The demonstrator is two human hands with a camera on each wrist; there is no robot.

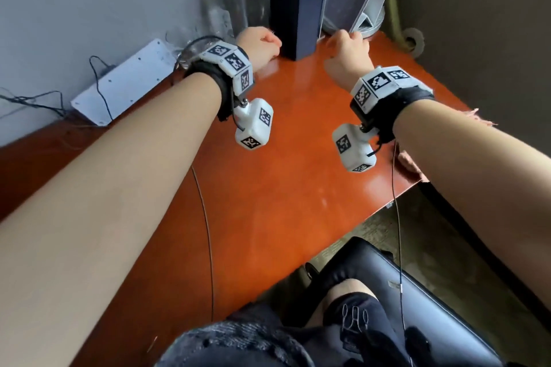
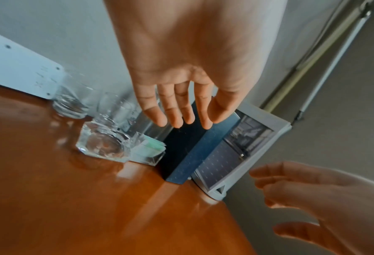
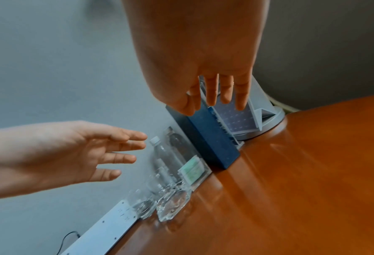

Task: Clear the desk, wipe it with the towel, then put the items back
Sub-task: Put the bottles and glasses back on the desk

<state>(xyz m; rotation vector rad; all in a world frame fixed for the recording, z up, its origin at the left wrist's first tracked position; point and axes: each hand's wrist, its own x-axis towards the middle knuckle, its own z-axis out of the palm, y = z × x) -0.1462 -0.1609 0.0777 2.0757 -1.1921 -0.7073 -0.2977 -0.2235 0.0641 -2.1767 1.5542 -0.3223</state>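
1. At back of surface (image 1: 298,134), against wall: tall blue box (image 1: 301,3), upright, stiff, prob. heavy; grab both side faces.
2. Left hand (image 1: 259,45) & right hand (image 1: 348,50) flank it, fingers relaxed, nothing held.
3. Glasses (image 2: 103,145) beside: fragile, slippery.

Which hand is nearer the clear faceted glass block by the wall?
Left. The left hand hovers just right of the glass block, near the blue box; the right hand is beyond that box, farther away.
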